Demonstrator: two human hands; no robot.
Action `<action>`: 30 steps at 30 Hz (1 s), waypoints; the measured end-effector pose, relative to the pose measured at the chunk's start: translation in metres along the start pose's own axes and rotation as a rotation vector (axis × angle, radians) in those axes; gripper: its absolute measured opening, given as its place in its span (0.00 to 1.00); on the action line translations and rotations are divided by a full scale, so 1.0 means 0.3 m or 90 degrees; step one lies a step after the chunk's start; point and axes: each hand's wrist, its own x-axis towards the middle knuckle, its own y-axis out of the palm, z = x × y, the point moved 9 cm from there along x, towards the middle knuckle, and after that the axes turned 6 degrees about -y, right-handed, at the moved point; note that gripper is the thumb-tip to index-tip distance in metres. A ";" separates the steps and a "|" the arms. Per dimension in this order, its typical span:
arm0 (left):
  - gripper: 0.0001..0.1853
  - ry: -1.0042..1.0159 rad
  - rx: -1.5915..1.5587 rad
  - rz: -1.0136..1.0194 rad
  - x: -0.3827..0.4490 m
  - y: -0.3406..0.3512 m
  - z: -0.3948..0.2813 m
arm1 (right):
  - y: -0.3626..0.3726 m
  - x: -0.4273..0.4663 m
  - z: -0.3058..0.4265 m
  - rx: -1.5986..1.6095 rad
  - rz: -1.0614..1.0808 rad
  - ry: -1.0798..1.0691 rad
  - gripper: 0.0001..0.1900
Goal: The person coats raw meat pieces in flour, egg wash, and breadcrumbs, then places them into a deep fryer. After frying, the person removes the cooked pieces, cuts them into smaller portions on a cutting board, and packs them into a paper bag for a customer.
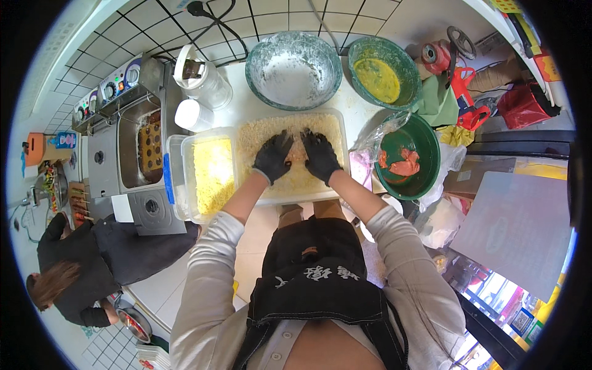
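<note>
Both my hands wear black gloves and lie flat in a shallow translucent tray (343, 138) of pale bread crumbs (263, 126). My left hand (274, 157) presses on the left of a pinkish, crumb-covered piece (297, 150), probably meat. My right hand (320, 155) rests palm down on its right side. Neither hand grips anything, and the palms hide part of the piece. Left of the tray stands a clear plastic box (188, 185) of yellow crumbs (210, 171). To the right, a green bowl (430, 171) holds raw pieces of meat (406, 164).
Behind the tray are a large bowl of white flour (293, 74) and a bowl of yellow batter (377, 81). A clear pitcher (210, 88) and a white container (192, 115) stand by the deep fryer (148, 148). A co-worker (78, 273) in black is at the left.
</note>
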 end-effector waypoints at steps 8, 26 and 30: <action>0.24 -0.064 -0.422 0.025 0.084 -0.066 0.139 | -0.124 0.083 -0.071 0.530 0.158 0.117 0.29; 0.29 -0.218 0.015 -0.182 -0.020 0.144 -0.013 | -0.002 0.064 0.010 0.048 -0.234 0.050 0.27; 0.29 -0.176 -0.074 -0.208 -0.040 0.134 -0.004 | 0.025 0.047 0.031 0.040 -0.203 0.040 0.26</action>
